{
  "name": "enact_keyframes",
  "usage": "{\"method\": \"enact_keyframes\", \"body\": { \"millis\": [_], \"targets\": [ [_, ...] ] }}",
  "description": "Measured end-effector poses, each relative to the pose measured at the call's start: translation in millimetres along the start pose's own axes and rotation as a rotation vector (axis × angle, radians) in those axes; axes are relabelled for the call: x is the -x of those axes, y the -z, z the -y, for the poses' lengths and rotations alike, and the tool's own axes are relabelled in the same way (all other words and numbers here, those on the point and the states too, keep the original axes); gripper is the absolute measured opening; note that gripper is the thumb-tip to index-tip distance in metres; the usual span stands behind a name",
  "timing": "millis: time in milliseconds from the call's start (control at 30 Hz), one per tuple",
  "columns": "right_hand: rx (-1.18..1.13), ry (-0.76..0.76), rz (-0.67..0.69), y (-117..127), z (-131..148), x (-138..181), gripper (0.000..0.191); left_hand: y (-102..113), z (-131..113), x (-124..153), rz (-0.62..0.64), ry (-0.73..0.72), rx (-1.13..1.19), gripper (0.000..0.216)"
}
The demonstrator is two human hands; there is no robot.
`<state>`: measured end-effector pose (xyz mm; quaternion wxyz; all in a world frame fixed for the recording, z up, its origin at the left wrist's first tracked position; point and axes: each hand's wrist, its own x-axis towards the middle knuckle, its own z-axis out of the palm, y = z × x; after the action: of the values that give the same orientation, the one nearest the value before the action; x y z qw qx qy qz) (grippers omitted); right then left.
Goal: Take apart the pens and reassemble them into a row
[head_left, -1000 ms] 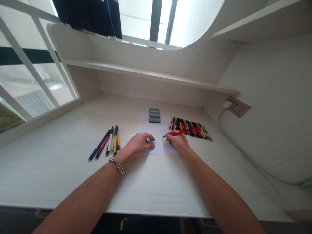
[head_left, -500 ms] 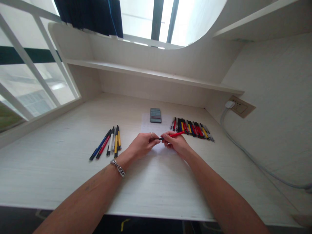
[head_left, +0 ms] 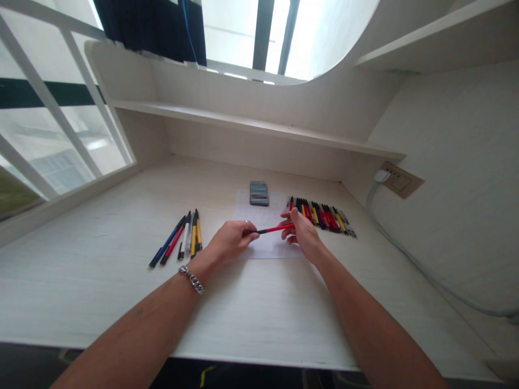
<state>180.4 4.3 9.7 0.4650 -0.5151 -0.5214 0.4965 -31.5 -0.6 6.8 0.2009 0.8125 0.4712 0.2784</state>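
My left hand [head_left: 232, 240] pinches the dark tip end of a red pen [head_left: 272, 229] just above a white sheet of paper [head_left: 265, 246] on the desk. My right hand [head_left: 302, 233] is at the pen's other end, its fingers loosening and spread, the pen still touching them. A ring sits on my left hand and a chain bracelet [head_left: 193, 279] on that wrist. A row of several pens [head_left: 322, 216] lies right of the paper, a smaller group of several pens [head_left: 180, 239] lies to the left.
A small dark block [head_left: 259, 193] rests on the paper's far edge. The white desk [head_left: 121, 281] has a shelf [head_left: 251, 125] above it, a window on the left, and a wall socket [head_left: 399, 180] with a grey cable [head_left: 409, 254] on the right.
The right hand stopped writing on the paper and lifted the red pen. The left hand came off the sheet and took the pen's tip; the right fingers have opened.
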Motion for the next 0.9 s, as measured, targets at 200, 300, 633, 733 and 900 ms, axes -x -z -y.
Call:
{"method": "enact_keyframes", "body": {
  "millis": [200, 300, 633, 733, 900],
  "targets": [
    [0.089, 0.016, 0.093, 5, -1, -1, 0.035, 1, 12, -5, -0.091, 0.040, 0.111, 0.019],
    [0.199, 0.035, 0.166, 9, -1, -1, 0.031, 4, 16, -6, -0.144, 0.074, 0.113, 0.020],
    [0.340, 0.037, 0.358, 17, 6, 7, 0.029, 6, 20, -8, -0.187, 0.099, 0.231, 0.018],
    [0.335, 0.041, 0.384, 18, 9, 8, 0.029, 4, 23, -8, -0.189, 0.104, 0.266, 0.019],
    [0.448, 0.050, 0.434, 19, 11, 9, 0.028, 2, 23, -9, -0.190, 0.114, 0.279, 0.021]
  ]
}}
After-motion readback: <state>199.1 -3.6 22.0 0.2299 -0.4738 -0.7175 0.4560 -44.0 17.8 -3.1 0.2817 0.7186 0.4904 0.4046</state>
